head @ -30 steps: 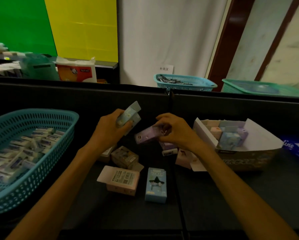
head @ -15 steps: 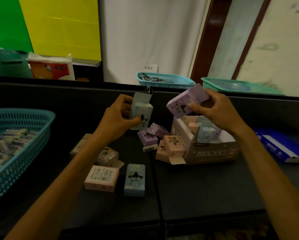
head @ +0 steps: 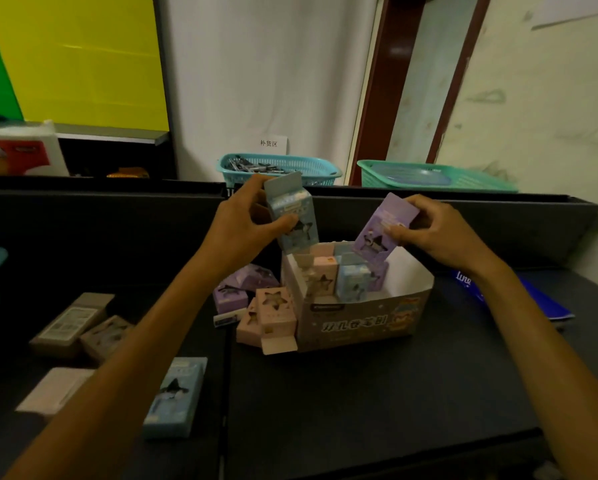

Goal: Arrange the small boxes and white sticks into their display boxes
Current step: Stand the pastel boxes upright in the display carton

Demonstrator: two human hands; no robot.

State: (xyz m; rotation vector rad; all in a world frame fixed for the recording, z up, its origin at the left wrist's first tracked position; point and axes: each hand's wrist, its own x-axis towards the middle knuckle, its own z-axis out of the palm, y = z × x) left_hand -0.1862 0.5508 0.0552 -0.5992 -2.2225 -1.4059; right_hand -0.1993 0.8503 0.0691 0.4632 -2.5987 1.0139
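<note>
Loading small boxes into the display box, 1 in each hand

My right hand pinches the purple box, tilted over the display box, its low end just above the boxes standing inside; next I seat it upright in the free gap. My left hand grips the blue box by the near-left corner. Half a second ago the purple box was higher; the spare boxes on the table have not shifted

I see left hand gripping blue box | right hand pinching purple box | both above display box, 12 o'clock
</note>
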